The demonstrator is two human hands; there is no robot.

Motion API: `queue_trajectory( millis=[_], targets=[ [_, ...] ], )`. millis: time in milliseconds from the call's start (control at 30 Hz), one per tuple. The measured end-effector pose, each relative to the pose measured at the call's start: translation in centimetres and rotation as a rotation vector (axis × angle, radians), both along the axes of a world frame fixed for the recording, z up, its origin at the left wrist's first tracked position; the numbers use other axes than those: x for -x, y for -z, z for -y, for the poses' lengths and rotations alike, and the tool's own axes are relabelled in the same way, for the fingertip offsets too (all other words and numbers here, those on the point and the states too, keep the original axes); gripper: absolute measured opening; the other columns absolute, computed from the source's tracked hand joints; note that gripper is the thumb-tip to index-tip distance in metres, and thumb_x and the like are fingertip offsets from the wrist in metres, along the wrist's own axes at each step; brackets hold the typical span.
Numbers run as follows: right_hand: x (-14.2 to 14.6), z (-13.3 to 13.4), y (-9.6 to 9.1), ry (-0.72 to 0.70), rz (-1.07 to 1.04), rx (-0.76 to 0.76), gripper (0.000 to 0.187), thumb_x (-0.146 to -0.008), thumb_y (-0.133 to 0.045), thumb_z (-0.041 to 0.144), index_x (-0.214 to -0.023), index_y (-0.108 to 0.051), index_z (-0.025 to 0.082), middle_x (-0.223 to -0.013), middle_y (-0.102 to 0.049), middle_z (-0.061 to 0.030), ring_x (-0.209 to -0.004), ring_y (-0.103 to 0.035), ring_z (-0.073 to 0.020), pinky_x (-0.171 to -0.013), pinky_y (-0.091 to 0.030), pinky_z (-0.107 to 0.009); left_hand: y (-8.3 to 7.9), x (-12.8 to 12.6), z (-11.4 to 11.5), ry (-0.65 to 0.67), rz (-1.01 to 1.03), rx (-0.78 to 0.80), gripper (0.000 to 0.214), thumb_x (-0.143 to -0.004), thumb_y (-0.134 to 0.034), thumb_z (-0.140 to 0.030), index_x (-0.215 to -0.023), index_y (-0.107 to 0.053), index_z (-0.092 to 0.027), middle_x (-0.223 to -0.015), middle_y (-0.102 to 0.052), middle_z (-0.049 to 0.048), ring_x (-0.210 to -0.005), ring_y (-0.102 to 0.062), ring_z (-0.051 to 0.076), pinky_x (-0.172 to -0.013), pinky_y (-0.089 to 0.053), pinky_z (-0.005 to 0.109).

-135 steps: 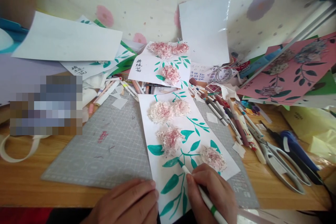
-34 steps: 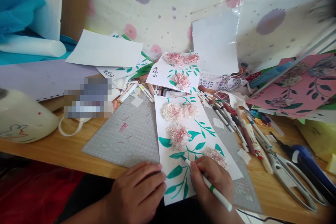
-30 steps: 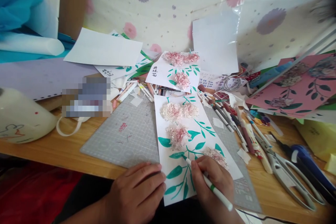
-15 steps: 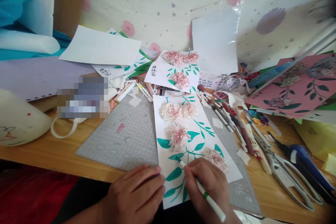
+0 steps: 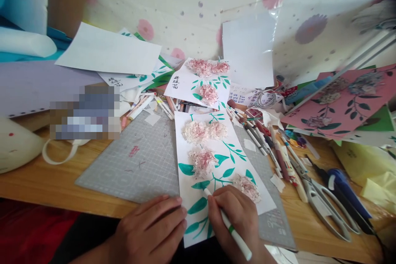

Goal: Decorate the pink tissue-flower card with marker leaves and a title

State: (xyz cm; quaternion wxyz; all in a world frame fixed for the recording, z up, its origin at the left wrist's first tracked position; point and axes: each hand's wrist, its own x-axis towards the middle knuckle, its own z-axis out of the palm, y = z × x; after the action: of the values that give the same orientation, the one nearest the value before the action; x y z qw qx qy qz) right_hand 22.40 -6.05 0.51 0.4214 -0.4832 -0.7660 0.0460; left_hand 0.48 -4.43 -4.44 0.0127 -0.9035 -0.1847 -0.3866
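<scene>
A white paper sheet [image 5: 184, 152] lies lengthwise before me, bearing green drawn leaves and stems with raised pink-and-white flower clusters [image 5: 202, 161]. My right hand [image 5: 236, 214] is closed around a white marker pen [image 5: 236, 237] with a green band. Its tip touches the right end of a green leaf [image 5: 200, 184] left of the main stem. My left hand [image 5: 154, 227] lies flat, fingers stretched out, with fingertips at the sheet's lower left edge. The sheet's bottom edge overhangs the table's front.
Beneath the sheet is a grey cutting mat [image 5: 123, 169]. Large scissors [image 5: 324, 206] and several pens [image 5: 262, 140] lie to the right. A similar flower picture [image 5: 185, 86] stands behind, with a blank white sheet [image 5: 111, 49] at back left. A pale rounded object [image 5: 18, 144] sits far left.
The camera view has turned slightly right, so everything appears shifted left. Both hands keep nearly the same place on the sheet, and the marker tip stays on the same leaf.
</scene>
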Motion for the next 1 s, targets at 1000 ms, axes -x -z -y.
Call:
queue_trajectory(
  millis=[1000],
  targets=[
    [-0.9, 0.5, 1.2, 0.061, -0.051, -0.022, 0.025, -0.087, -0.057, 0.001, -0.075, -0.048, 0.020, -0.066, -0.059, 0.0006, -0.057, -0.054, -0.0112, -0.053, -0.042, -0.024, 0.6, -0.8, -0.2, -0.059, 0.114, -0.054, 0.032, -0.095, -0.044, -0.008, -0.095, -0.075, -0.017, -0.105, -0.075, 0.0014, -0.114, -0.062, 0.020, -0.108, -0.045, 0.034]
  ],
)
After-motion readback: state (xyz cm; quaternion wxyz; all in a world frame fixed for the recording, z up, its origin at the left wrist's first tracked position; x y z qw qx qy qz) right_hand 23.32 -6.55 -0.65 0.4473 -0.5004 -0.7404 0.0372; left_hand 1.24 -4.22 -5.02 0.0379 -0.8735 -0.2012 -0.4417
